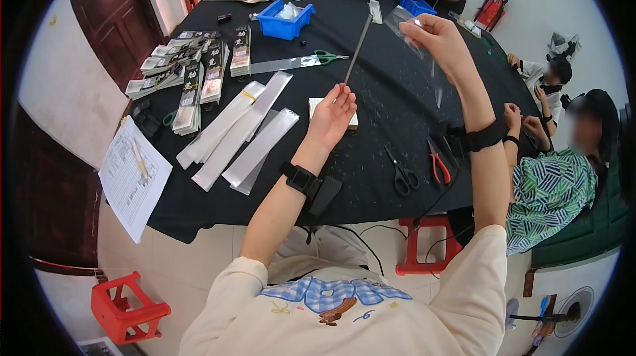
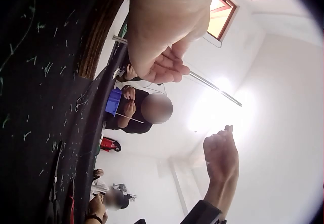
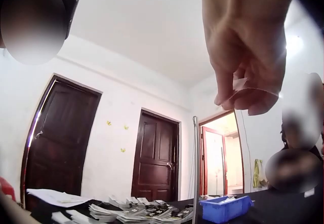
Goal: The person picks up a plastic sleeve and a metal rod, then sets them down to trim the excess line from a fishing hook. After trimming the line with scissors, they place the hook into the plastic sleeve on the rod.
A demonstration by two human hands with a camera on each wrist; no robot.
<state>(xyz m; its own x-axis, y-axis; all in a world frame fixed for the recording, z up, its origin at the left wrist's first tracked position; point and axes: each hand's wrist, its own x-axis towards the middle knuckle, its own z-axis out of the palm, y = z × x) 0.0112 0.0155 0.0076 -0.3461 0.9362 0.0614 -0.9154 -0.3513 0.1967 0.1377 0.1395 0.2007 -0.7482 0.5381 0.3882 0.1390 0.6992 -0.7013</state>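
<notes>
My left hand holds a long thin metallic rod near its lower end, and the rod slants up and away over the table. In the left wrist view the rod sticks out past the curled fingers. Higher up on the right, my right hand pinches a clear plastic strip or sleeve between thumb and fingers. A gap separates the plastic from the rod. Below the left hand lies a small white-topped block, partly covered by the hand.
On the black-covered table lie black scissors, red-handled pliers, clear sleeves, printed packets and green scissors. A blue basket stands farther back. Other people sit around the far and right edges.
</notes>
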